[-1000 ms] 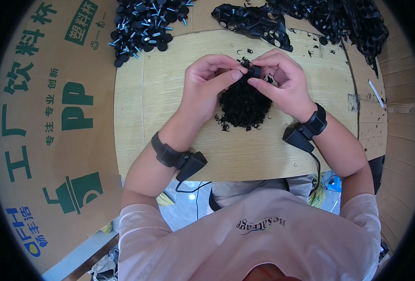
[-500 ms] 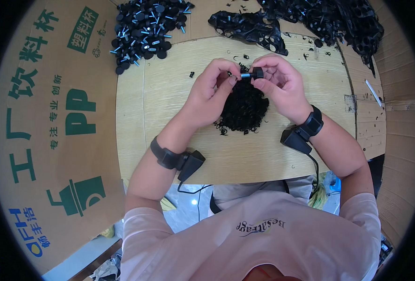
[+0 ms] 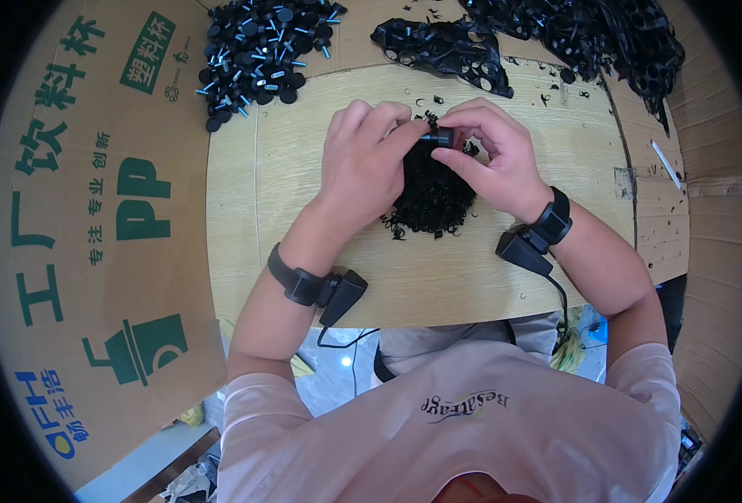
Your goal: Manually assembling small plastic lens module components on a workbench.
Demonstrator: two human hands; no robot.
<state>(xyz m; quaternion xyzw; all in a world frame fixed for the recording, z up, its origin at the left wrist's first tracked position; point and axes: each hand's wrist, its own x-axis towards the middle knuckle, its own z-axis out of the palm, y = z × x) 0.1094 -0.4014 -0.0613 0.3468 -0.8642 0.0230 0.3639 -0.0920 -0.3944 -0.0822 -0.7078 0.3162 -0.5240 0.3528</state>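
Over a heap of curly black rubber trimmings (image 3: pixel 434 197), my two hands meet around a black round-headed screw foot (image 3: pixel 445 137). The thumb and fingers of my right hand (image 3: pixel 505 159) pinch its round black head. My left hand (image 3: pixel 364 163), back turned upward, has its fingertips closed at the stud end. The metal stud is mostly hidden behind those fingers, and I cannot tell whether a trimming is held there too. Both wrists wear black straps with small dark boxes and cables.
A pile of similar screw feet (image 3: pixel 262 59) lies at the far left of the table (image 3: pixel 304 277). Black perforated rubber sheets (image 3: pixel 446 50) are at the back and far right. A white pen-like stick (image 3: pixel 667 165) lies at right; a printed cardboard wall (image 3: pixel 94 285) stands at left.
My left hand has rolled over so its back faces up, and its fingers now cover the shiny stud. My right hand keeps its pinch on the head, shifting slightly left.
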